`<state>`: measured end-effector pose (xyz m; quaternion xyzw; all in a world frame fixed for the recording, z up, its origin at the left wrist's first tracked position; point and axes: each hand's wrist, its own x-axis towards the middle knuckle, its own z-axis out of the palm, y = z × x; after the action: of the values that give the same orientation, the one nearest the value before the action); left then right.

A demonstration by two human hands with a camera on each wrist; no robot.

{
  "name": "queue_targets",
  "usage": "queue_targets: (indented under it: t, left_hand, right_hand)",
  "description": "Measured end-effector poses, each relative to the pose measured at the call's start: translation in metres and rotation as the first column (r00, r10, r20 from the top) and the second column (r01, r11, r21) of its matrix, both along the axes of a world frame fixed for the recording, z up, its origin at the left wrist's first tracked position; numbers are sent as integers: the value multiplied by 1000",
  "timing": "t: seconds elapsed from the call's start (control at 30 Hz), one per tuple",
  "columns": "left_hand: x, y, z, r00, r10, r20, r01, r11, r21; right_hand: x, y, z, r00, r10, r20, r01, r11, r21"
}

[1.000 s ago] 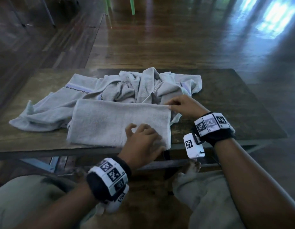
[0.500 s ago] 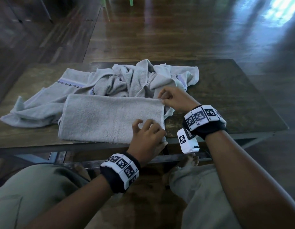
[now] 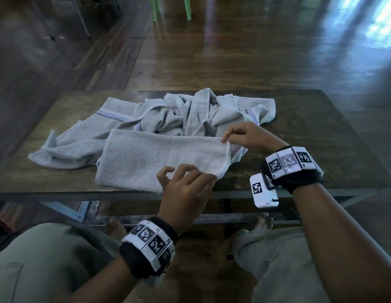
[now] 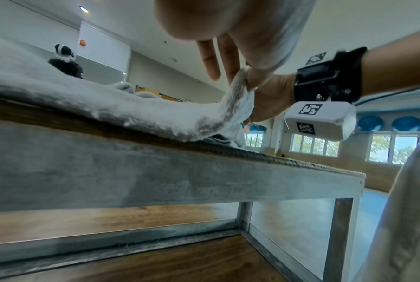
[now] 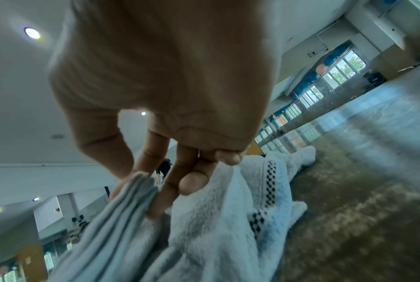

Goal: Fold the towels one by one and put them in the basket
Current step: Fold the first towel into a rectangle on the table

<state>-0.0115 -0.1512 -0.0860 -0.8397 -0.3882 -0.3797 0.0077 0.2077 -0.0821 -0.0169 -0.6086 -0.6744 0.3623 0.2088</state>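
The folded grey towel (image 3: 159, 159) lies at the near edge of the wooden table (image 3: 321, 132), before a heap of unfolded towels (image 3: 190, 114); the right hand (image 3: 249, 136) pinches its far right corner, lifted slightly; the left hand (image 3: 185, 189) pinches the near right corner, other fingers loosely spread.

I find no legible text, brand or number in any view. The only signs are black-and-white square fiducial markers on the left wristband (image 3: 149, 241), the right wristband (image 3: 288, 162) and the white wrist camera housing (image 3: 263, 191); they carry no readable characters.
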Motion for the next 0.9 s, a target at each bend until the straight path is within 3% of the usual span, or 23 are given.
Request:
queue_targets:
  t: [0.07, 0.2, 0.33, 0.5, 0.63, 0.7, 0.8, 0.9]
  left_hand:
    - [-11, -3, 4, 999, -5, 45, 6, 999, -35]
    - [-39, -8, 10, 993, -28, 116, 40, 994, -99]
    - [-67, -13, 13, 964, -5, 264, 65, 974, -219]
    - [-99, -16, 26, 915, 22, 402, 75, 972, -223]
    - [-126, -6, 26, 838, 144, 526, -18, 971, -238]
    - [-139, 2, 21, 779, 251, 575, -84, 950, -301]
    - [-156, 16, 10, 668, 440, 600, -182, 878, -442]
    - [-172, 26, -1, 589, 564, 579, -166, 786, -596]
  right_hand:
    - [-1, -2, 9, 998, 39, -40, -40, 999, -28]
    - [-7, -10, 30, 988, 150, 27, -149, 988, -42]
    - [-23, -10, 47, 979, 201, 17, -202, 979, 33]
    - [-66, 5, 65, 964, 264, 33, -266, 959, 95]
    - [-112, 37, 77, 941, 316, 119, -332, 931, 152]
    - [-140, 54, 78, 938, 338, 81, -346, 930, 123]
    - [-181, 80, 67, 927, 375, 6, -374, 926, 44]
    - [-210, 107, 46, 903, 419, 99, -420, 907, -8]
